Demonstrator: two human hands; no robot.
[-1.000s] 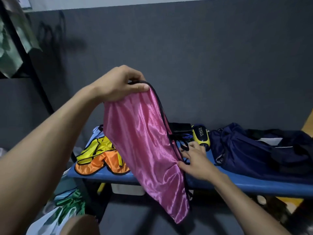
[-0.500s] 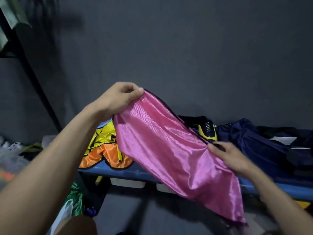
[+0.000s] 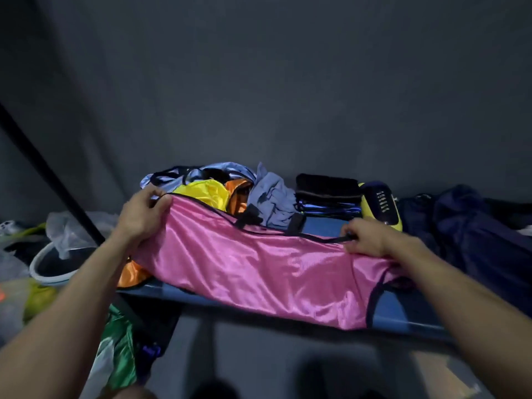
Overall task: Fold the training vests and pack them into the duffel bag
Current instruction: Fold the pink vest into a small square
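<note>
two hands hold the pink vest [image 3: 259, 266] stretched across the blue counter [image 3: 403, 315]: left hand [image 3: 141, 217] pinches its left corner, right hand [image 3: 364, 239] grips the black trim at the right. risk: the slick cloth overhangs the front edge and may slide off once let go; it also partly covers the orange vest [image 3: 129, 276], so a fold could snag that. behind lie the yellow vest [image 3: 207, 192], a grey-blue vest [image 3: 270, 194], a dark folded stack [image 3: 328, 188] and a yellow-black shoe [image 3: 383, 203], crowding the route to the navy duffel bag [image 3: 475, 234] at far right
</note>
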